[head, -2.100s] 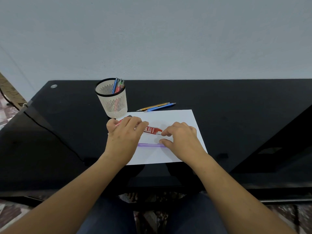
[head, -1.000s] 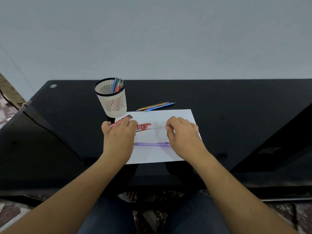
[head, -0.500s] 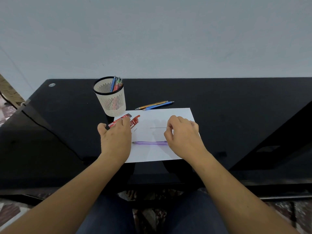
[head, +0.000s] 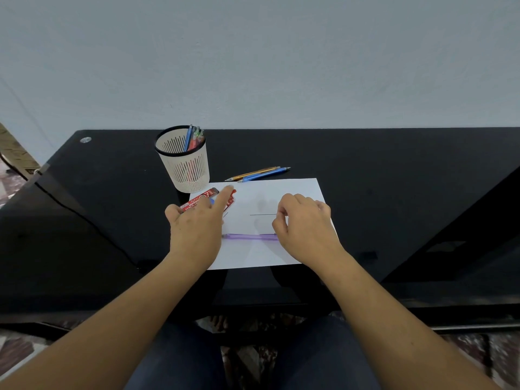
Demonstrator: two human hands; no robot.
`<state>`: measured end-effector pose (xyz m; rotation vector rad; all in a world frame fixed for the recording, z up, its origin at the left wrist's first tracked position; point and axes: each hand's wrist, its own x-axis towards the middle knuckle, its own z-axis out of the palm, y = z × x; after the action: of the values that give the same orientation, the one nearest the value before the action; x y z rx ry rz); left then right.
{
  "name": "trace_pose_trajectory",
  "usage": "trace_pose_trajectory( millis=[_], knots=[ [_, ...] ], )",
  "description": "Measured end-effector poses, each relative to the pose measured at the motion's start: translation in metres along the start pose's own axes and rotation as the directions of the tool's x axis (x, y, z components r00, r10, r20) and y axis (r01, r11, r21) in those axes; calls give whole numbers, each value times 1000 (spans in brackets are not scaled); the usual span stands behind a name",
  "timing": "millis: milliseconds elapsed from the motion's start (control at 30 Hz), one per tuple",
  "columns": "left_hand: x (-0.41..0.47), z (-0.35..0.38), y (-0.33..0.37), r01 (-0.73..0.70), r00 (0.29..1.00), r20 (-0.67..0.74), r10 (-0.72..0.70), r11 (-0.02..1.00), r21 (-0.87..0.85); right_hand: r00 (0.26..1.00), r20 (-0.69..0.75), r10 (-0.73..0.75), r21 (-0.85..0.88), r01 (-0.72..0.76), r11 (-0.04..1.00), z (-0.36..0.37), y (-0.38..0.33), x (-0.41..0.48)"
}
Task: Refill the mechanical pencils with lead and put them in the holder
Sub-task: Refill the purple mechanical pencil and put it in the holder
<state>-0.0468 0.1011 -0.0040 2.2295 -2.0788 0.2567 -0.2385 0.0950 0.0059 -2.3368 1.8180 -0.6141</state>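
Right grip (head: 306,225) pinches a lead's (head: 263,214) end, probably to feed the purple pencil (head: 247,237). Left grip (head: 197,223) spread over the lead case (head: 197,199).

Legible on red lead case (head: 200,199): "PENCIL L…", "7".

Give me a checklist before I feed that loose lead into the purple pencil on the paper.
1. Lead lies loose on the paper: ok.
2. Right hand grip on the lead's end: cannot tell.
3. Purple pencil flat on the paper: ok.
4. Pencil's end open for lead: cannot tell.
5. Left hand clear of the lead case: not ok, fingers over it.
6. Holder upright: ok.
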Motion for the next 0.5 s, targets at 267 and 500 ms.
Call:
trace_pose_trajectory(
  millis=[267,500],
  knots=[
    [0,2,-4,-118,992,64,109,981,153,1000,5,2,11,-2,1000,-2,0,0],
    [5,-3,-7,-187,980,103,171,965,182,1000,-2,13,18,-13,1000,-3,0,0]
  ],
)
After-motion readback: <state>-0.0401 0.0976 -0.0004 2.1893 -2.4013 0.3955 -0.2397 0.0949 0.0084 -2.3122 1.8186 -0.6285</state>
